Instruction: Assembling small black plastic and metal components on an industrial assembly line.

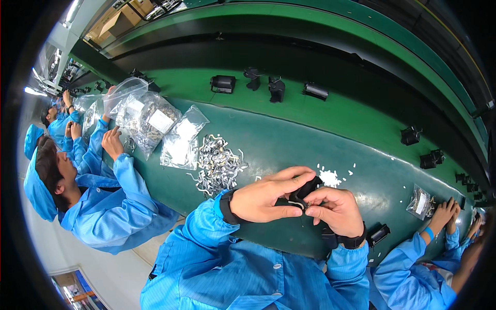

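My left hand (266, 198) is closed around a black plastic part (306, 190), with its thumb below and fingers over the top. The fingers of my right hand (336, 207) pinch at the part's near side, where a short light-coloured strip (296, 202) shows by both thumbs. What exactly the right fingertips grip is too small to make out. Just beyond my hands lies a small heap of white pieces (329, 178). Left of them, a tangled pile of short black-and-white leads (219, 164) rests on the green table (268, 134).
Clear plastic bags of parts (150, 119) and a flatter bag with a white sheet (183, 138) lie at left. Black housings (223, 83) stand along the green ledge beyond. Another black part (378, 235) sits by my right wrist. Co-workers in blue (111, 191) work on both sides.
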A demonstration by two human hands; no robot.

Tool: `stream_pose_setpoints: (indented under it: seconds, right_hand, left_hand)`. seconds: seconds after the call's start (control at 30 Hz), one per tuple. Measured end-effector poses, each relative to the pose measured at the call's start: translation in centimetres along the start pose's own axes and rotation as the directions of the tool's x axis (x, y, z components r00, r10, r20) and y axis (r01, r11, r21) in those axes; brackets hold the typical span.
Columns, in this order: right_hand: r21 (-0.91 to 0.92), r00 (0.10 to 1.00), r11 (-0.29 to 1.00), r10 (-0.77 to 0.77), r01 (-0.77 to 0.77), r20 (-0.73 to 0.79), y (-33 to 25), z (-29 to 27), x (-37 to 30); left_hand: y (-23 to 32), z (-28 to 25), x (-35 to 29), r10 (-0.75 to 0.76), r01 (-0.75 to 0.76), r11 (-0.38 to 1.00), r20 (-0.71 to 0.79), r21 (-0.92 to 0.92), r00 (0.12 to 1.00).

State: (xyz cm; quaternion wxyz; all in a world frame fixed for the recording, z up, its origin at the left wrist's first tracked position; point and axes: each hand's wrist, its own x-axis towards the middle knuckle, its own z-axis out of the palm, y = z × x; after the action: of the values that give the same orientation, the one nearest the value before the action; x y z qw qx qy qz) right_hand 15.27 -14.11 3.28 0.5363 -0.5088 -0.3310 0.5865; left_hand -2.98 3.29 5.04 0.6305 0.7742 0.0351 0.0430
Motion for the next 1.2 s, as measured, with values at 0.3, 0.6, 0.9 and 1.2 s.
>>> stream_pose_setpoints:
  seconds: [0.3, 0.6, 0.9, 1.2]
  right_hand:
    - [0.024, 0.999, 0.999, -0.043, 0.043, 0.006, 0.2, 0.2, -0.1]
    - [0.033, 0.989, 0.993, -0.112, 0.116, -0.1, 0.4, 0.7, -0.3]
    - [0.097, 0.987, 0.993, -0.055, 0.07, -0.15, -0.1, 0.9, -0.2]
    - [0.096, 0.984, 0.995, -0.023, 0.041, -0.177, 0.4, 0.7, -0.2]
  left_hand:
    - [-0.6, 0.2, 0.1, -0.007, 0.008, 0.999, -0.004, 0.038, 1.0]
    - [-0.1, 0.3, 0.5, -0.016, 0.021, 0.999, -0.106, 0.046, 0.994]
    - [-1.1, 2.1, 0.5, 0.035, -0.007, 0.989, -0.184, 0.147, 0.982]
    - [-1.0, 2.9, 0.7, 0.057, -0.01, 0.981, -0.24, 0.192, 0.969]
